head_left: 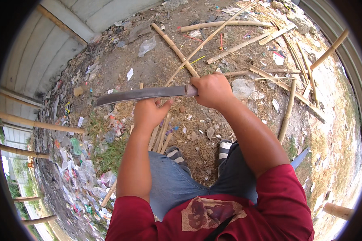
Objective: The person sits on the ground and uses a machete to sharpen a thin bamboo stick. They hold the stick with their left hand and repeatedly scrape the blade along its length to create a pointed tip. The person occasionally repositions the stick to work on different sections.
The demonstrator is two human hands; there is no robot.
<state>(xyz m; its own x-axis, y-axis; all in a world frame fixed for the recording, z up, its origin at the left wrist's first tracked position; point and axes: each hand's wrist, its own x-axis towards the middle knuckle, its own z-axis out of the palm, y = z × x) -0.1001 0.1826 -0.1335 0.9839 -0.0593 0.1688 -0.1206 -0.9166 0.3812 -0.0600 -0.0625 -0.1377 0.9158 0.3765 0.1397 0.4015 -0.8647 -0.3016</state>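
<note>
Couldn't read any text, label, number or sign in view. Closest was the tan-and-dark graphic (211,213) on the maroon shirt (283,205) at 6 o'clock; it looked like a picture, lettering couldn't be made out. Red-and-white scrap (278,58) at 2 o'clock was too small to read, same for the coloured litter (82,172) at 8. Machete (142,94) at 10 showed nothing legible.

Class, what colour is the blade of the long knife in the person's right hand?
The blade is dark grey, seen best in the head view.
</note>
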